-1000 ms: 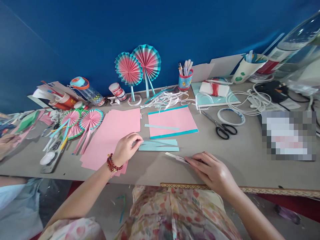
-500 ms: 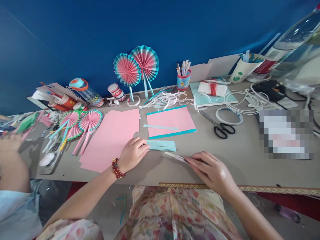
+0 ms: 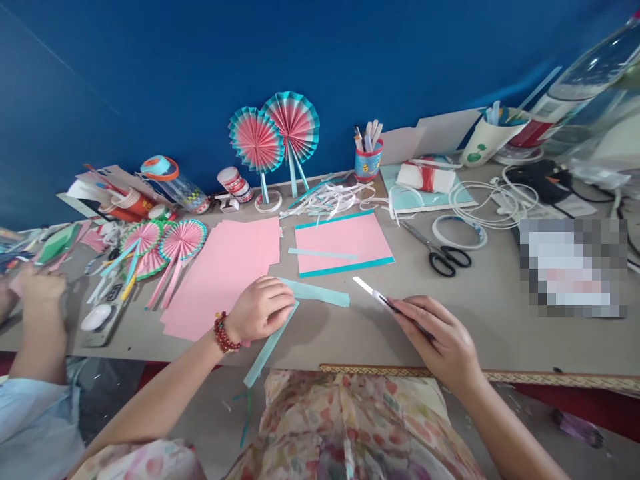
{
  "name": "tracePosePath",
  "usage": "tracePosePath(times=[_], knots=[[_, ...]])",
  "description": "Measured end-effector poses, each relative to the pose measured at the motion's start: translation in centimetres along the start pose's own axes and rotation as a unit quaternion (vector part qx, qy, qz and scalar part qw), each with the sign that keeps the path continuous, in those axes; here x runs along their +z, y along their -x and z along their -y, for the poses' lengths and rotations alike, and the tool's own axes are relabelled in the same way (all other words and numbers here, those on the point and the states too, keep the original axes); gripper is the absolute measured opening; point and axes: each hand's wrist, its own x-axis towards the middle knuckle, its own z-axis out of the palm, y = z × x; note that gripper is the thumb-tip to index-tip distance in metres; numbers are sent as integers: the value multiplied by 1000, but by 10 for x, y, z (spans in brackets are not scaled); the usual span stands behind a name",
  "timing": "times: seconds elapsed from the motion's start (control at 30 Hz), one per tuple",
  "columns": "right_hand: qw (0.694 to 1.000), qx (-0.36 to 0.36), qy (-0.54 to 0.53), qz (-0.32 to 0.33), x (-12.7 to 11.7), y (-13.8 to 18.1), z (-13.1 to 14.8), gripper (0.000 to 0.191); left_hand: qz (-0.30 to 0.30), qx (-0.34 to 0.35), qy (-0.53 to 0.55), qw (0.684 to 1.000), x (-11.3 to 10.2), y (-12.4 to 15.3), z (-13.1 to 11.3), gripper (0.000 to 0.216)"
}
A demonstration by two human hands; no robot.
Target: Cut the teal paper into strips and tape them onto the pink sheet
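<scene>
My left hand [image 3: 261,308], with a beaded bracelet at the wrist, is closed with fingers curled on light teal paper. One light teal strip [image 3: 270,350] slants from under its fingers toward the table's front edge. A wider teal piece [image 3: 317,292] extends to the right from the same hand. My right hand [image 3: 440,337] grips a utility knife [image 3: 383,300], its blade out and pointing up-left, apart from the paper. Behind them lies a pink sheet [image 3: 345,241] with teal edges and a loose pale strip across it.
Pink sheets [image 3: 225,267] lie at left. Black-handled scissors [image 3: 447,259], a tape roll [image 3: 459,233] and a white cable [image 3: 493,200] are at right. Paper fans [image 3: 257,141] lean on the blue wall near a pen cup [image 3: 367,162]. Another person's hand [image 3: 44,287] is at far left.
The stacked teal pieces have come apart, one strip now swung toward the table edge. My right hand has drawn right with the knife, whose blade is raised from near the paper.
</scene>
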Motion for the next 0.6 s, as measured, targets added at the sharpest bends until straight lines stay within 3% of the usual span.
tracePosePath(times=[0.17,0.33,0.47,0.6], knots=[[999,-1,21,27,2,-1,1,34,3,-100,-138,985,22,15,-18,47],[998,1,42,39,2,-4,2,29,11,-183,-138,973,20,31,-34,28],[998,-6,44,44,3,-5,1,29,46,-174,-96,979,15,26,-41,14],[998,-12,48,45,4,-5,3,29,60,-114,-68,989,18,5,-48,7]])
